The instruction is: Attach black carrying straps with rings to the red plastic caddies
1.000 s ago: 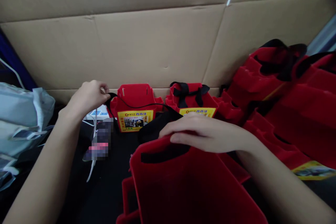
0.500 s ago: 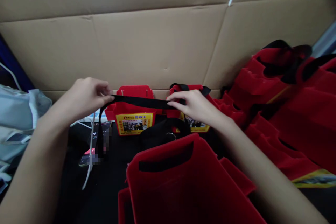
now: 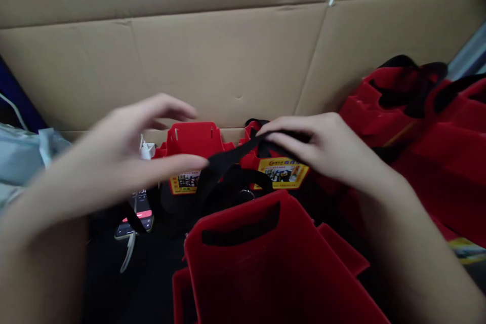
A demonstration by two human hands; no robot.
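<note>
A red felt bag (image 3: 273, 268) stands open right in front of me, a black band across its near wall. Its black strap (image 3: 228, 159) rises from behind the bag toward the right. My right hand (image 3: 322, 149) pinches the strap's upper end above the bag. My left hand (image 3: 132, 152) is blurred by motion, fingers stretched out and apart, its thumb tip close to the strap's lower part; it holds nothing.
Two small red bags with yellow labels (image 3: 190, 154) (image 3: 279, 162) stand against the cardboard wall (image 3: 228, 61). A heap of red bags (image 3: 417, 126) fills the right. A phone (image 3: 138, 210) with a white cable lies on the dark surface at left, beside grey plastic wrapping (image 3: 23, 157).
My left hand has let go of the strap, opened and moved right. My right hand moved right and up with the strap's end; the strap now hangs slanted.
</note>
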